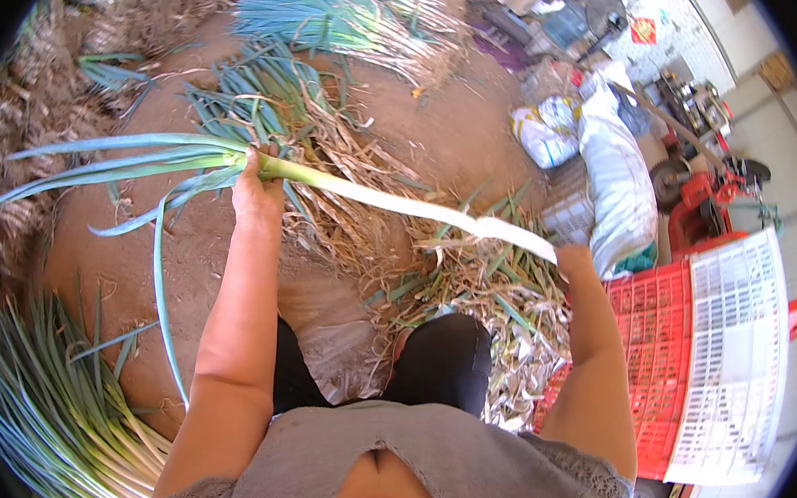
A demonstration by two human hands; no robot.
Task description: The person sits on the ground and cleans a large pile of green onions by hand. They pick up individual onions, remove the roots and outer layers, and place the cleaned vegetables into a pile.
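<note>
A long Welsh onion (388, 198) stretches across in front of me, its white stalk to the right and its green leaves fanning out to the left. My left hand (258, 185) grips it where the leaves meet the stalk. At the lower white end, my right hand (573, 259) is closed around the tip, which its fingers hide. A loose strip or kink shows on the stalk short of that hand. Beneath the stalk lies a heap of untrimmed onions (335, 167) with dry, brown outer leaves and roots.
Peeled onions (77, 406) lie at lower left. More bundles (346, 20) rest farther off on the dirt floor. Peelings (510, 342) pile up by my right knee. Stacked red (649, 360) and white plastic crates (734, 360) stand at right, beyond them a white sack (615, 168) and a red machine (704, 196).
</note>
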